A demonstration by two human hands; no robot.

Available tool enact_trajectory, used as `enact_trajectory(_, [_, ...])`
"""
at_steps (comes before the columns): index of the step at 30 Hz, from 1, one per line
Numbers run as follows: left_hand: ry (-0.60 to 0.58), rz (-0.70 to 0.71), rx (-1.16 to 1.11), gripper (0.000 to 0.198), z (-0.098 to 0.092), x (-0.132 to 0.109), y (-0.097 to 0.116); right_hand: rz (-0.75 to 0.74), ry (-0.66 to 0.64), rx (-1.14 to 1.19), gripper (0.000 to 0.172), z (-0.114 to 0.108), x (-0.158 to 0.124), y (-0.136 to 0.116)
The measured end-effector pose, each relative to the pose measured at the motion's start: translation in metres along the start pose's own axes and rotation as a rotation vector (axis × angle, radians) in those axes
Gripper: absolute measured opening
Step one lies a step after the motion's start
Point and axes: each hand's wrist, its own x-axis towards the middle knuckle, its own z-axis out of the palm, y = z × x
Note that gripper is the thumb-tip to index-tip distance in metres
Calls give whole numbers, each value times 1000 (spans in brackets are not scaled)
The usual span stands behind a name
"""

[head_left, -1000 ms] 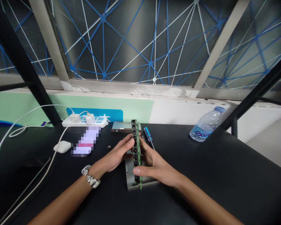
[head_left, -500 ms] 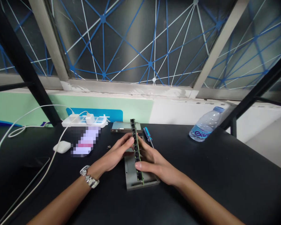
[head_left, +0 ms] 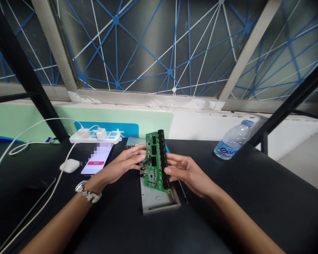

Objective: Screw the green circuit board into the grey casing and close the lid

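Far left, dark flat object (head_left: 34, 190), outline hard to make out against the black table (head_left: 116, 225). White rounded case (head_left: 69, 166) on the table, a cable (head_left: 58, 173) crossing in front of it. Farther back, power strip (head_left: 116, 136); phone (head_left: 96, 158) nearer, its upper part blurred by pixel blocks. Left hand (head_left: 125, 161) comes in from near left, palm turned inward, forearm cut off at the bottom edge, metal watch (head_left: 90, 196) on the wrist. Thumb and fingers close on the left edge of the green circuit board (head_left: 150, 179); some fingertips hidden behind it. Board is center, tilted, component face toward the camera, black port row along its right side, raised above the metal tray (head_left: 159, 208); tray's far part covered. Metal piece (head_left: 131, 141) behind, partly hidden. Screwdriver (head_left: 183, 193) right of the tray, middle blocked by the right hand (head_left: 187, 172). That hand pinches the board's right side, thumb on the port row, other fingers partly behind; forearm cut off near right. Bottle (head_left: 230, 141) far right, label partly readable.
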Motion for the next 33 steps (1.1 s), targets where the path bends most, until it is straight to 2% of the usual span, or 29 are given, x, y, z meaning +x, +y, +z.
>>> enact_trajectory(4, [15, -32, 29, 51, -9, -3, 6, 10, 30, -12, 40, -5, 2, 2])
enact_trajectory(10, [-9, -33, 4, 54, -10, -7, 15, 21, 48, -36, 36, -2, 6, 7])
enact_trajectory(18, [-73, -40, -118, 42, -14, -2, 4, -9, 92, -97, 35, -1, 7, 9])
enact_trajectory(22, [-167, -105, -215, 36, -9, 1, -7, -77, 131, -148, 33, 0, 7, 7])
enact_trajectory(25, [-242, -121, -337, 39, -4, 0, -13, -153, 140, -143, 33, 1, 7, 8])
enact_trajectory(28, [-372, -203, -412, 47, -2, -4, -14, -238, 124, -117, 35, 4, 7, 10])
enact_trajectory(31, [-484, -281, -404, 53, 1, -10, -10, -288, 121, -92, 40, 7, 8, 12])
enact_trajectory(33, [-493, -269, -360, 56, 4, -12, -9, -305, 138, -92, 42, 9, 8, 14])
